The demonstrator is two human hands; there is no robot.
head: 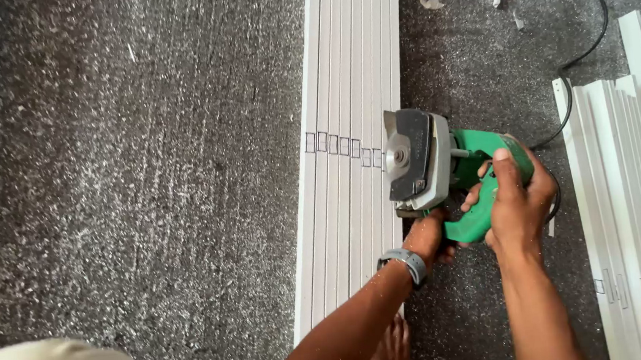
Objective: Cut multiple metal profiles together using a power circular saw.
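Note:
A green hand-held circular saw (442,174) with a grey blade guard sits at the right edge of a bundle of white profile strips (344,87) laid side by side on the floor. My right hand (516,199) wraps the saw's green handle from the right. My left hand (428,236), with a grey wrist watch, grips the saw from below, under the guard. A row of small pencilled rectangles (341,146) crosses the strips just left of the blade.
The floor is dark speckled carpet strewn with white dust. A second stack of white strips (635,201) lies at the right. The saw's black cable (581,7) runs off to the upper right. My bare foot (391,353) rests by the bundle's near end.

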